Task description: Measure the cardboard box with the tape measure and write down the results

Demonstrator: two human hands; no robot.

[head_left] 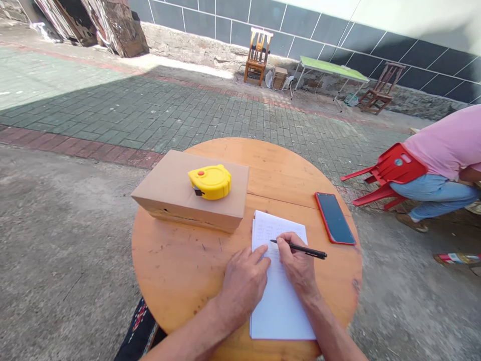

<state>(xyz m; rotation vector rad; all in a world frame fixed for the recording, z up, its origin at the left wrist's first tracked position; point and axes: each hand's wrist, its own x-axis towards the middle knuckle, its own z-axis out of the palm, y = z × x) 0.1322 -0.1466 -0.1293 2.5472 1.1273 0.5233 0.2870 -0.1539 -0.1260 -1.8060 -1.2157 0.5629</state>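
A black pen (311,251) is gripped in my right hand (299,268), its tip at the upper part of a white sheet stack (278,313). Rows of small handwriting show near the top of the paper, too faint to read. My left hand (245,275) rests on the left edge of the paper with nothing in it, its fingers laid over the sheet near the pen tip. Up and to the left, a yellow tape measure (213,184) with a red button lies on a brown cardboard box (169,175). To the right of the paper lies a red-cased phone (335,218).
Everything stands on a round wooden table (173,281). At the right, a person in a pink top (447,138) sits on a red plastic stool (398,163). Along the far wall are a wooden chair (258,55), a green folding table (330,67) and another chair (385,87).
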